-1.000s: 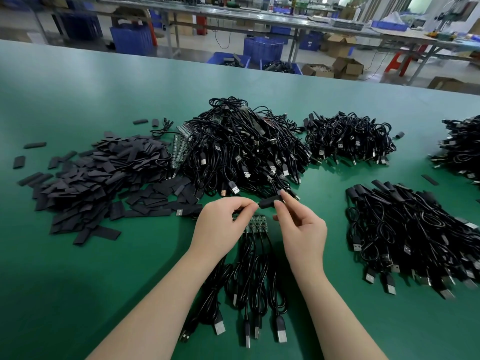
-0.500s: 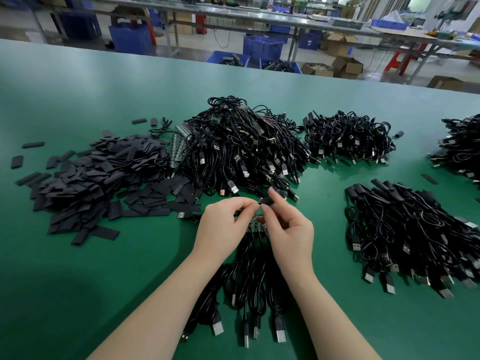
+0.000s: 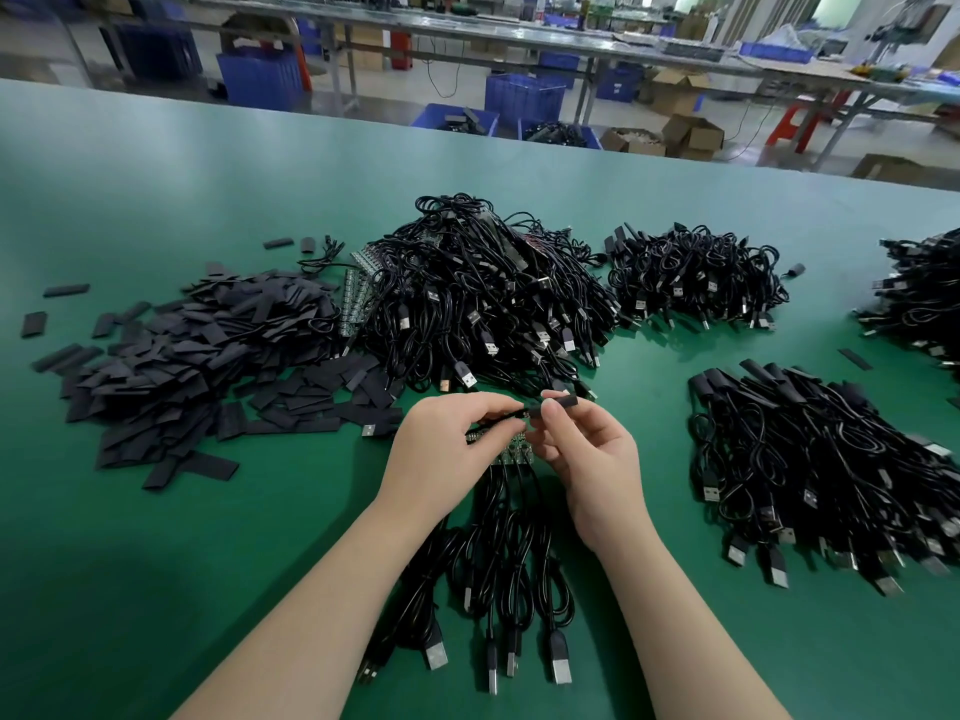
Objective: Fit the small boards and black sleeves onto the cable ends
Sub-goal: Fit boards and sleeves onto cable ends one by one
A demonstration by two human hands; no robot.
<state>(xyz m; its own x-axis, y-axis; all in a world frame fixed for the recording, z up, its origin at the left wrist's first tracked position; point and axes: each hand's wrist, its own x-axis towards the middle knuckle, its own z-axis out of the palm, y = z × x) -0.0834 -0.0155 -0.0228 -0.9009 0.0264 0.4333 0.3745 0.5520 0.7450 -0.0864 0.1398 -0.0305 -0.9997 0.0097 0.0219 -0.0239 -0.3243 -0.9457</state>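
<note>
The green table [image 3: 156, 511] runs wide and bare along its near and left sides, so the arms have plenty of room to swing there. Farther in, the stock is laid out in an arc within reach: the big cable heap [image 3: 483, 298] straight ahead, the spread of flat sleeves [image 3: 197, 366] to the left, and a tidy cable bundle [image 3: 831, 465] close on the right, probably finished pieces set aside. That leaves only a narrow lane of open cloth between the piles.

In that lane a small cluster of cables [image 3: 511, 579] lies with plugs toward the person, its far ends joined to a strip of little boards [image 3: 506, 452] under the hands.

The left hand [image 3: 441, 459] pinches a cable end, thumb and forefinger curled tight, holding it level. The right hand [image 3: 597, 465] pinches one black sleeve [image 3: 563, 403] at the fingertips, its mouth touching that end, seemingly so it can slide straight on.
</note>
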